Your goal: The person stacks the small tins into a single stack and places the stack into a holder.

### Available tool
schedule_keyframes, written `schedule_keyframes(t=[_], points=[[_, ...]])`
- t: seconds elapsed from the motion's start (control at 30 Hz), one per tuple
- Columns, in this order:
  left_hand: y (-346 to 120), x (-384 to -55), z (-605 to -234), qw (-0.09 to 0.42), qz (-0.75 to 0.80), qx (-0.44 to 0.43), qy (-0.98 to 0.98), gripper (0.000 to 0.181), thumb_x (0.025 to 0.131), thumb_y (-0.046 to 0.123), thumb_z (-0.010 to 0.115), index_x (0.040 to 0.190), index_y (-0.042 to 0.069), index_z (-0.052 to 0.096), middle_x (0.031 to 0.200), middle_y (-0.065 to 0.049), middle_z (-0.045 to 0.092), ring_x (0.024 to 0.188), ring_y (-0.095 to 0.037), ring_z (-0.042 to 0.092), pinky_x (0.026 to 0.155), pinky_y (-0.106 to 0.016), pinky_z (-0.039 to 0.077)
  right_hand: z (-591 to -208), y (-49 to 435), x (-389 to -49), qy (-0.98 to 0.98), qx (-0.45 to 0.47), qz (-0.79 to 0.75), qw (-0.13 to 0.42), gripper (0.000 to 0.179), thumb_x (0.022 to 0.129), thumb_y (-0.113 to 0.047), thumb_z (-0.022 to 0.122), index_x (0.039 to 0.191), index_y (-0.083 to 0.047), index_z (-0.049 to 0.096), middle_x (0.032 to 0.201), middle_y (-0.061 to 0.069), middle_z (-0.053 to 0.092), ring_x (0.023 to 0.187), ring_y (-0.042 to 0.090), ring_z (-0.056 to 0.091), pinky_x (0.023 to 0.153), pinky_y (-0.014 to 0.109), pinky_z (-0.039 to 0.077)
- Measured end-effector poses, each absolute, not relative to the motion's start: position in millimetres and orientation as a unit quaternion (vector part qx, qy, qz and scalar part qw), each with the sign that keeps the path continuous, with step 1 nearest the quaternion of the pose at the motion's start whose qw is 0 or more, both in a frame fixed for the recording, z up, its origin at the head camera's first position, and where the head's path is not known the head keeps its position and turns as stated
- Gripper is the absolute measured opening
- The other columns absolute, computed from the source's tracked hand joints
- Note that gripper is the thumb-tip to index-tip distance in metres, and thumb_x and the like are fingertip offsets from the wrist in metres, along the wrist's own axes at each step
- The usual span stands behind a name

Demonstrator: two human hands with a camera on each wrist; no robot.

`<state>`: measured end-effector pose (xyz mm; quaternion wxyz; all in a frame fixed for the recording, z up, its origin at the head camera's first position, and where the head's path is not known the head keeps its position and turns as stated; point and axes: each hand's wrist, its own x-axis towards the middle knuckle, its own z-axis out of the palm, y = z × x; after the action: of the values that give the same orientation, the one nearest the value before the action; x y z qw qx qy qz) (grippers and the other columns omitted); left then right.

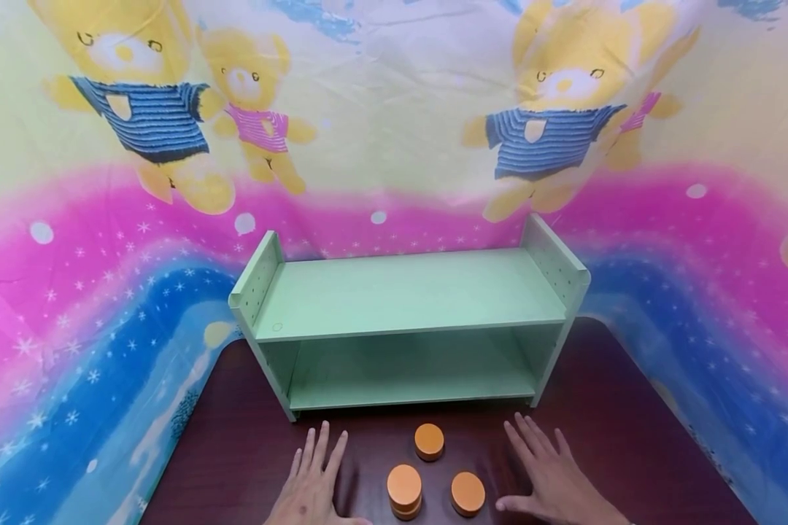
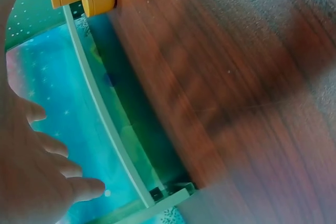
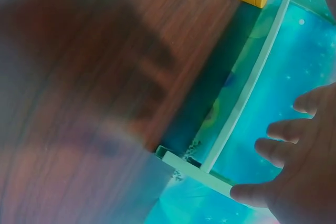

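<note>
Orange round flat-topped cylinders (image 1: 404, 484), material hard to tell, on the dark reddish-brown wood-grain table (image 1: 226, 430), between both hands and in front of the pale green two-tier shelf unit (image 1: 407, 292). Grouped in a loose triangle: a rear single cylinder (image 1: 429, 442) closest to the shelf unit, a right single cylinder (image 1: 468, 494) set flat, and to the left a nearer stack (image 1: 403, 491), apparently one cylinder on another. Flat faces probably the reason for so tidy a pile; gaps between likely leaving room for fingertips.

Left hand (image 1: 310, 481) palm down beside the nearer stack, fingers straight and spread, gripping nothing. Right hand (image 1: 551, 470) likewise splayed and bare of any load, thumb pointing inward, just beside the right single cylinder but apart from it. Hard to say whether resting on the table or held slightly above it. Placed one on each side, perhaps so as to keep the whole group within reach and unobstructed from above.

Shelf unit upright on its side panels, long front facing the hands. Set back, presumably to leave working space in front. Behind, a creased fabric backdrop (image 1: 381, 146) with printed yellow bears above pink and blue bands.
</note>
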<state>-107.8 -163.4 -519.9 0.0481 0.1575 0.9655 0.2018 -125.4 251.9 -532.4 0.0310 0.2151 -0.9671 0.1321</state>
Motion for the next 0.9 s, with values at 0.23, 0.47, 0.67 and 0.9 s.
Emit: schedule_keyframes(t=[0.23, 0.47, 0.67, 0.9], points=[[-162.9, -106.4, -527.9, 0.029, 0.216, 0.182, 0.959, 0.120, 0.068, 0.073, 0.076, 0.154, 0.001, 0.031, 0.158, -0.033, 0.019, 0.140, -0.057, 0.023, 0.104, -0.073, 0.032, -531.9, 249.6, -126.0, -0.962, 0.212, 0.172, -0.016, 0.113, 0.074, -0.074, 0.070, 0.152, 0.001, 0.037, 0.152, 0.029, 0.036, 0.137, 0.050, 0.037, 0.100, 0.079, 0.027], [-161.2, -105.9, -532.7, 0.015, 0.232, 0.195, 0.953, 0.118, 0.069, 0.068, 0.079, 0.153, -0.001, 0.032, 0.156, -0.034, 0.025, 0.138, -0.058, 0.027, 0.102, -0.070, 0.038, -536.5, 247.0, -123.5, -0.947, 0.238, 0.216, -0.005, 0.110, 0.076, -0.066, 0.075, 0.149, 0.006, 0.038, 0.149, 0.031, 0.040, 0.133, 0.049, 0.042, 0.102, 0.070, 0.036], [-156.5, -105.3, -533.0, 0.028, 0.241, 0.194, 0.951, 0.118, 0.069, 0.069, 0.079, 0.153, -0.001, 0.034, 0.156, -0.032, 0.027, 0.139, -0.054, 0.029, 0.098, -0.067, 0.044, -538.8, 244.4, -122.4, -0.942, 0.235, 0.237, -0.024, 0.109, 0.077, -0.065, 0.075, 0.151, 0.004, 0.035, 0.151, 0.026, 0.041, 0.133, 0.044, 0.044, 0.098, 0.064, 0.045], [-152.1, -104.4, -538.8, 0.012, 0.237, 0.212, 0.948, 0.119, 0.068, 0.073, 0.077, 0.151, -0.002, 0.037, 0.154, -0.031, 0.032, 0.137, -0.052, 0.035, 0.098, -0.064, 0.046, -538.3, 240.5, -123.1, -0.934, 0.225, 0.269, -0.075, 0.109, 0.078, -0.064, 0.074, 0.153, 0.004, 0.032, 0.153, 0.024, 0.037, 0.136, 0.044, 0.041, 0.100, 0.062, 0.045]])
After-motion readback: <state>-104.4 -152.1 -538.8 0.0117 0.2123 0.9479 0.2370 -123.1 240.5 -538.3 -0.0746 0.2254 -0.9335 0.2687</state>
